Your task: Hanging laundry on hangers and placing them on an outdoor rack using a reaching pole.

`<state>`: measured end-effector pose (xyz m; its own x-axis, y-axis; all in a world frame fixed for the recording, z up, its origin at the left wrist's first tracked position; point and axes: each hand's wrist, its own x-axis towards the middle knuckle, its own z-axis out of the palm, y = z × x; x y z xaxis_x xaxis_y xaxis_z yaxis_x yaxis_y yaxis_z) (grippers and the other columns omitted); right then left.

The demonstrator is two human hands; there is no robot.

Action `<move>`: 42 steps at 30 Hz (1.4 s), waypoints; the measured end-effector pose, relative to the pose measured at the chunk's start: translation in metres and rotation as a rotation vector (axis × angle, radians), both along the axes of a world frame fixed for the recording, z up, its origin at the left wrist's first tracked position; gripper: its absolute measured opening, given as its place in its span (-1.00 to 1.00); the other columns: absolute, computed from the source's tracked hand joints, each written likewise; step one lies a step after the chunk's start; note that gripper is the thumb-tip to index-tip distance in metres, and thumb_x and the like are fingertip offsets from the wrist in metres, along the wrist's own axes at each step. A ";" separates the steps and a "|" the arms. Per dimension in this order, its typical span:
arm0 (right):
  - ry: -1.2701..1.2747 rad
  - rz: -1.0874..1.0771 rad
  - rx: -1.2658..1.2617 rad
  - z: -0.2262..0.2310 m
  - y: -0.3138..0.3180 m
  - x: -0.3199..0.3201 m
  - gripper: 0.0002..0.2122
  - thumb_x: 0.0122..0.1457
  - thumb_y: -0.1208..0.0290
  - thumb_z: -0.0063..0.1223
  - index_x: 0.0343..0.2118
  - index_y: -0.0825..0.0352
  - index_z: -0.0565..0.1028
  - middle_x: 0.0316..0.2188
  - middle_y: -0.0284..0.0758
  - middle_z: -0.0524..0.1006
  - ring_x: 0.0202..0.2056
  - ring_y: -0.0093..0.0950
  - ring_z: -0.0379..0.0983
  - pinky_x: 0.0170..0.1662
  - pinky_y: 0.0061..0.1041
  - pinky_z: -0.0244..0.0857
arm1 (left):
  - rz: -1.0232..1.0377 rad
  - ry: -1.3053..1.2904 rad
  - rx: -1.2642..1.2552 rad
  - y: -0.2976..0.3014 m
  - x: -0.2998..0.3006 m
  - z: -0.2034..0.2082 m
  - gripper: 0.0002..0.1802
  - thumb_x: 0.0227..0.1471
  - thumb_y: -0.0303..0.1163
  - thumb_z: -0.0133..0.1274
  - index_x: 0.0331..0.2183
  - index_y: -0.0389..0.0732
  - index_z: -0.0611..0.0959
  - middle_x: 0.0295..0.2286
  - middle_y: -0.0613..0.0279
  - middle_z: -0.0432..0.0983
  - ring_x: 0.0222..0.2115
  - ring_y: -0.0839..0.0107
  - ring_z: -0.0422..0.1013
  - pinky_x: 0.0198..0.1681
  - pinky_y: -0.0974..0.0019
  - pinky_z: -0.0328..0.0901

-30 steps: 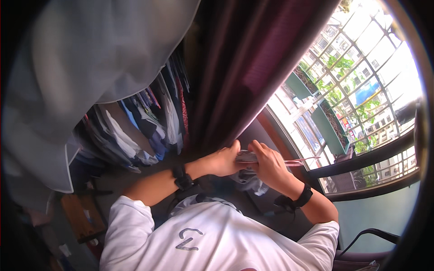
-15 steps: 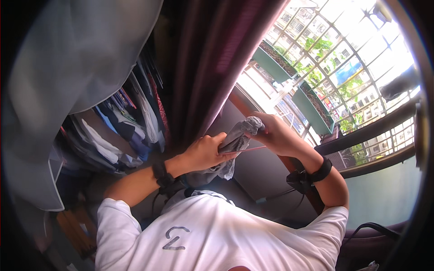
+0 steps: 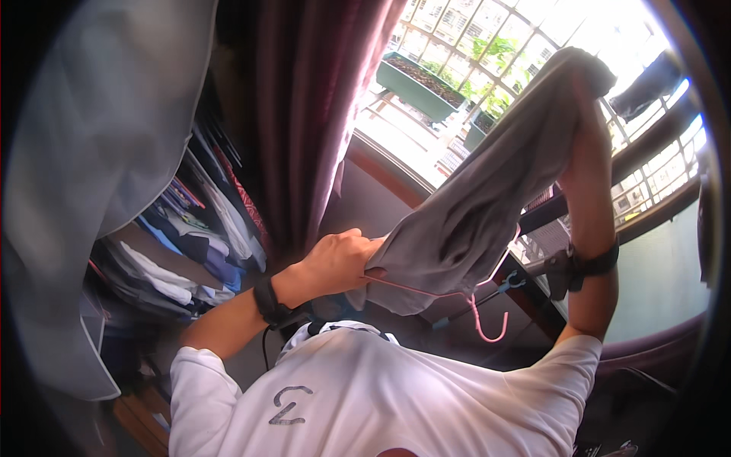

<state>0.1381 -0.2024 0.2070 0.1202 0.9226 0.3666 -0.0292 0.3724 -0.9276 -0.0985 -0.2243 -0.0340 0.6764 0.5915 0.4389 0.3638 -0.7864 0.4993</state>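
Observation:
A grey garment (image 3: 480, 206) is stretched between my two hands, running from the lower middle up toward the window at the right. My left hand (image 3: 341, 259) is closed at its lower end, gripping cloth together with one end of a pink clothes hanger (image 3: 434, 293). The hanger's bar runs along the garment's lower edge, and its hook hangs free, pointing down. My right hand (image 3: 588, 95) is raised high at the far end and closed on the cloth. Its fingers are partly hidden by the fabric and blurred.
Folded and hanging clothes (image 3: 179, 266) fill a wardrobe at the left, behind a pale grey cover (image 3: 99, 114). A dark purple curtain (image 3: 304, 107) hangs beside the window. Beyond the window grille stand green planters (image 3: 419, 91). A pole with a blue clip (image 3: 506, 283) lies near the hook.
My right hand has risen up and right, drawing the bunched grey garment out long. The hanger's hook now shows below it. My left hand stays nearly in place.

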 end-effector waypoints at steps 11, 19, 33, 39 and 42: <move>-1.265 -0.169 -0.518 -0.082 0.045 0.158 -0.32 -0.07 -0.01 0.23 0.03 0.39 0.33 -0.11 -0.04 0.45 -0.01 -0.23 0.35 0.04 -0.35 0.20 | -0.071 -0.045 -0.270 -0.007 -0.028 0.066 -0.70 0.01 -0.31 0.07 -0.52 -0.40 0.52 -0.58 -0.13 0.42 -0.50 -0.09 0.38 -0.43 0.13 0.28; -0.941 0.868 -0.100 -0.106 -0.002 -0.002 -0.58 0.07 0.21 0.14 -0.08 0.36 0.40 -0.18 -0.19 0.47 -0.08 -0.36 0.35 -0.01 -0.46 0.20 | -0.176 0.160 -0.272 -0.001 -0.032 0.106 -0.75 -0.04 -0.30 0.08 -0.44 -0.32 0.53 -0.59 -0.15 0.44 -0.52 -0.10 0.39 -0.44 0.08 0.29; -0.778 0.119 -0.166 -0.056 0.011 -0.037 -0.74 0.14 0.32 0.04 -0.22 0.39 0.40 -0.40 -0.25 0.50 -0.34 -0.56 0.40 -0.30 -0.54 0.30 | -0.117 0.056 -0.194 -0.023 -0.031 0.109 -0.59 -0.17 -0.16 0.25 -0.48 -0.27 0.46 -0.64 0.01 0.43 -0.59 0.02 0.40 -0.51 0.17 0.28; -1.174 0.400 -0.058 -0.064 -0.013 -0.009 -0.65 0.07 0.29 0.13 -0.08 0.26 0.40 -0.28 -0.21 0.52 -0.17 -0.41 0.46 -0.12 -0.48 0.32 | 0.006 -0.163 -0.222 -0.003 -0.033 0.087 -0.86 -0.06 -0.50 0.03 -0.49 -0.30 0.39 -0.75 0.05 0.28 -0.73 0.08 0.23 -0.61 0.23 0.17; -0.957 0.103 -0.068 -0.056 -0.029 0.024 -0.77 0.12 0.42 0.05 -0.16 0.30 0.43 -0.31 -0.26 0.52 -0.24 -0.44 0.49 -0.15 -0.52 0.33 | 0.124 -0.201 -0.469 -0.001 -0.035 0.087 -0.87 -0.01 -0.51 0.02 -0.35 -0.31 0.44 -0.68 0.01 0.42 -0.65 0.45 0.36 -0.53 0.40 0.25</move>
